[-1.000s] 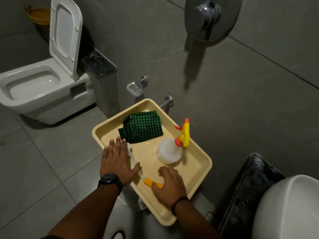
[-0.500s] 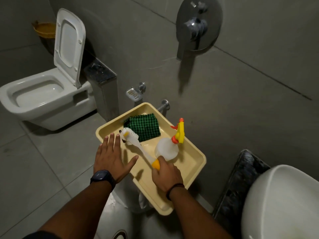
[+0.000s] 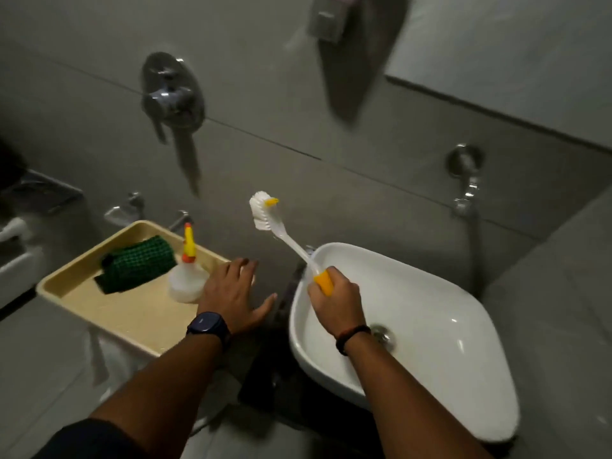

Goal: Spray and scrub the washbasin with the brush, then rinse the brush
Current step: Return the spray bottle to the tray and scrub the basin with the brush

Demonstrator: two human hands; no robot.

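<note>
Fingers of the right hand (image 3: pixel 334 301) wrapped on the brush (image 3: pixel 284 236); left hand (image 3: pixel 231 293) spread, empty.
Light, stiff plastic, I'd say; the yellow grip is the hold, over the basin (image 3: pixel 447 293).

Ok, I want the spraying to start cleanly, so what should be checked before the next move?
1. Brush held firmly in the right hand: ok, fist closed on the yellow grip.
2. Left hand free for the spray bottle: ok, open and empty beside it.
3. Bottle within reach, upright in the tray: ok.
4. Washbasin clear of objects: ok.
5. Bottle has liquid: cannot tell.
6. Green cloth clear of the bottle: ok, apart.
</note>
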